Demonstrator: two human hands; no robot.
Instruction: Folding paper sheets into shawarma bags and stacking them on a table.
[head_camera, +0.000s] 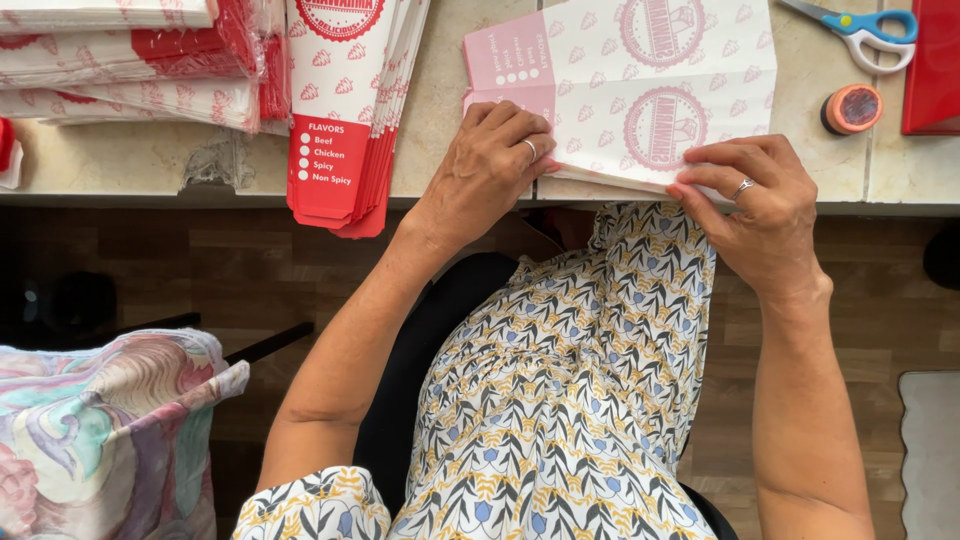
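A flat, unfolded paper food box (640, 80), white and pink with round stamps, lies on the beige counter (150, 160) near its front edge. My left hand (490, 165) presses on the box's near left corner, fingers curled over the fold, a ring on one finger. At the near right edge my right hand (755, 205) pinches the box with its fingertips; it wears a ring too. Both forearms reach up from my lap, which is covered by a patterned dress.
A stack of red and white flat boxes (345, 110) overhangs the counter edge at left, with wrapped bundles (130, 60) behind. Blue-handled scissors (865, 30), an orange tape roll (852, 108) and a red object (935, 65) sit at right. A floral cloth (100, 440) lies lower left.
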